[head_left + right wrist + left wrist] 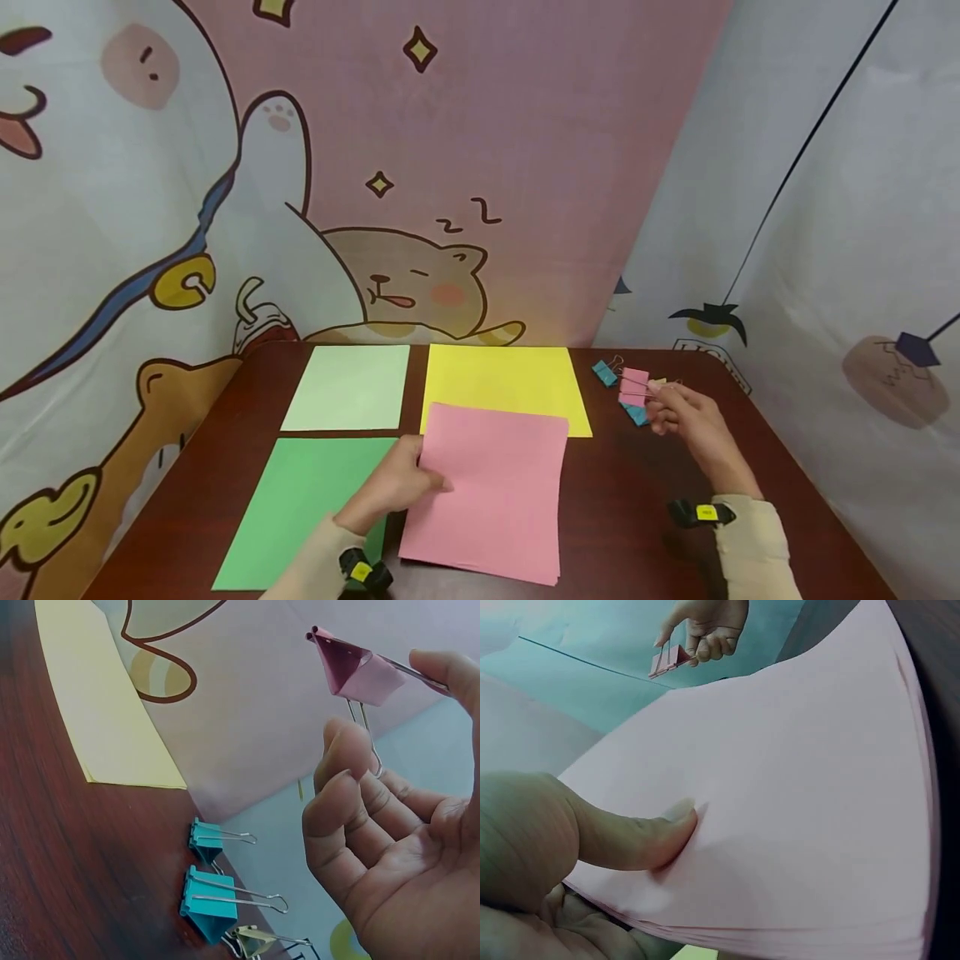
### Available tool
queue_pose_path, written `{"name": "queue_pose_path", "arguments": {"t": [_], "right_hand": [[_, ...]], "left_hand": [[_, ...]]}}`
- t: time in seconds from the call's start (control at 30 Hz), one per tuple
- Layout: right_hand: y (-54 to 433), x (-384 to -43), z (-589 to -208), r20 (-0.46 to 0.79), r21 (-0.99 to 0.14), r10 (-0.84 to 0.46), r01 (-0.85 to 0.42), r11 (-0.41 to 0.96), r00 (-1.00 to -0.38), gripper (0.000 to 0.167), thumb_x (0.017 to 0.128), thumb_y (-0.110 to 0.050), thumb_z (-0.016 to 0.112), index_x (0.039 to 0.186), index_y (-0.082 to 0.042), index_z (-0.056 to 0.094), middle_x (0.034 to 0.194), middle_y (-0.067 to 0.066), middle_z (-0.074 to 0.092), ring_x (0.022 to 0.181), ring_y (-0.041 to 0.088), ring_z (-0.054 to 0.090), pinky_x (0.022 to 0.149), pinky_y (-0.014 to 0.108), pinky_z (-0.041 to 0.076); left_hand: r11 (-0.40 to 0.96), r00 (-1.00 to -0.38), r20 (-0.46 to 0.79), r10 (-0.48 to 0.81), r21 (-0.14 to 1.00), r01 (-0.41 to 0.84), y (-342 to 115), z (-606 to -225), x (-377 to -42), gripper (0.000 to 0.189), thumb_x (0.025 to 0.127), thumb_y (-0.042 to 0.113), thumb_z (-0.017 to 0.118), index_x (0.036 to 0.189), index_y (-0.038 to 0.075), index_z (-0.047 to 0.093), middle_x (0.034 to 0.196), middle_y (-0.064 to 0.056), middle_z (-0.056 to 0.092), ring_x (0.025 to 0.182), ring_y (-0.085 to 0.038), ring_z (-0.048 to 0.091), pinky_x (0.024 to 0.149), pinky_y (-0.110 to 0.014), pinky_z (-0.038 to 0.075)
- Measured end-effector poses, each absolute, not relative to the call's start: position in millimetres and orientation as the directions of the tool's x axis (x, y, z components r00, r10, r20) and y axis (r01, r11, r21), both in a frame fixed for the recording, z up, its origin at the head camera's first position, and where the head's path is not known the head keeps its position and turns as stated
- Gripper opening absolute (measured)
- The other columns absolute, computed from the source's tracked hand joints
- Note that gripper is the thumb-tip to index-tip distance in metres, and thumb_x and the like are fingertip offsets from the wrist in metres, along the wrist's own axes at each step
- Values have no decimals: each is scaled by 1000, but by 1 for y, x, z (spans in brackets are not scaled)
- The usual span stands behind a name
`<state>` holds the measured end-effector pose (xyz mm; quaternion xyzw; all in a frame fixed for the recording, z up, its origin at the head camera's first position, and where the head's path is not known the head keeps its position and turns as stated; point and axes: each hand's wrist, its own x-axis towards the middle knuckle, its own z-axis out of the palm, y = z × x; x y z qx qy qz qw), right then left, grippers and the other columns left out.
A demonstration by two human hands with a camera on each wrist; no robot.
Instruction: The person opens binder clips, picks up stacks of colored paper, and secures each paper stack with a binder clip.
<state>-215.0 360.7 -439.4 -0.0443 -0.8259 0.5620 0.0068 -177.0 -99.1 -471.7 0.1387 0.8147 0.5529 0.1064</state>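
Note:
My left hand (401, 479) grips the left edge of a stack of pink paper (495, 500), thumb on top and fingers underneath. In the left wrist view several sheet edges show along the side of the stack (780, 795). My right hand (693, 425) pinches a pink binder clip (634, 387) by its wire handles, held up off the table. In the right wrist view the clip (360, 671) hangs between thumb and fingers, touching no paper. Below it lie two teal binder clips (211, 900) and a yellowish one (255, 941).
Yellow paper (510, 375) lies behind the pink stack, partly covered by it. Pale green paper (348, 387) lies at the back left, with darker green paper (292, 508) in front of it. A printed curtain (562, 167) rises behind the brown table (622, 533).

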Motion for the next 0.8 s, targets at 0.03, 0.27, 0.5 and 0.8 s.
{"name": "queue_pose_path", "arguments": {"t": [0.03, 0.27, 0.5, 0.8], "right_hand": [[360, -215, -439, -35, -929, 80, 62, 365, -996, 50, 117, -53, 57, 127, -4, 65, 96, -8, 71, 86, 11, 67, 81, 29, 63], [354, -215, -437, -19, -926, 80, 48, 375, -997, 49, 116, -52, 59, 125, -5, 71, 94, -8, 73, 86, 12, 69, 83, 29, 64], [344, -216, -438, 10, -922, 87, 25, 385, -996, 45, 114, -50, 65, 122, -6, 72, 89, -8, 71, 83, 13, 69, 81, 31, 64], [332, -216, -441, 39, -928, 60, -14, 371, -997, 42, 115, -46, 64, 122, -6, 73, 86, -8, 74, 81, 16, 72, 82, 33, 64]], "left_hand": [[350, -942, -24, 335, 931, 101, -100, -471, -177, 37, 85, -9, 86, 121, -3, 80, 111, -18, 84, 92, -19, 73, 76, -34, 60], [353, -966, -42, 255, 934, 53, -106, -463, -180, 38, 88, -7, 86, 125, -5, 78, 114, -18, 83, 93, -20, 73, 76, -34, 60], [332, -973, -44, 226, 943, 35, -117, -454, -184, 33, 91, -4, 85, 123, -6, 77, 113, -16, 82, 92, -18, 70, 79, -34, 60], [296, -986, -49, 157, 955, 0, -125, -447, -188, 31, 92, -4, 86, 122, -6, 77, 109, -14, 82, 89, -18, 70, 78, -33, 59]]}}
